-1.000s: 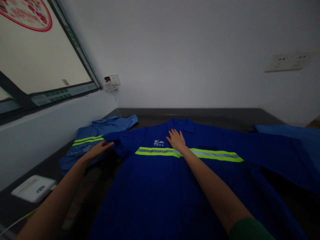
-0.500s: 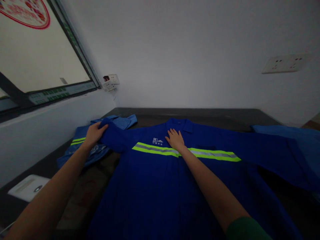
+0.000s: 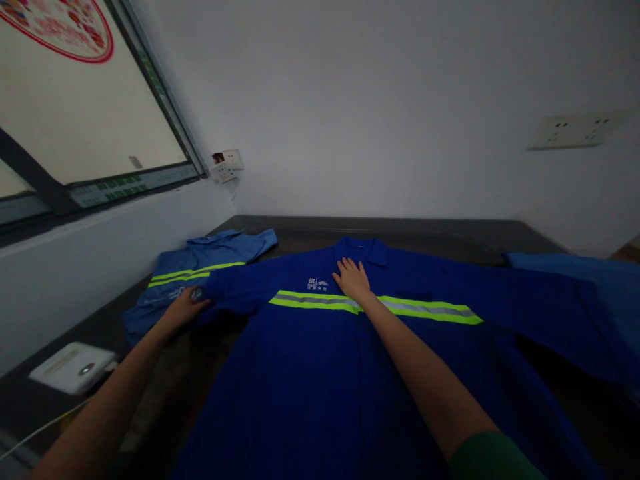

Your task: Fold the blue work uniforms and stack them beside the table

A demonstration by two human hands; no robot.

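Observation:
A dark blue work jacket (image 3: 305, 373) lies spread out front side up, its collar toward the wall. A yellow-green and grey reflective band runs across its chest, with white lettering above it. My left hand (image 3: 186, 308) is closed on the cuff end of the sleeve at the left, its fingertips partly hidden. Flat on the jacket's chest just below the collar rests my right hand (image 3: 353, 280), fingers spread and holding nothing. Beneath the held sleeve and beyond it is a lighter blue garment (image 3: 215, 250) with yellow-green stripes.
A white box-like device (image 3: 75, 368) with a cable sits on the dark table (image 3: 450, 230) at the left. Another blue garment (image 3: 595, 261) lies at the right, partly under the other sleeve. Wall sockets (image 3: 575, 131) and a window (image 3: 100, 120) are beyond.
My left hand has come down and toward me with the sleeve end, uncovering more of the lighter blue garment. My right hand stays on the jacket's chest.

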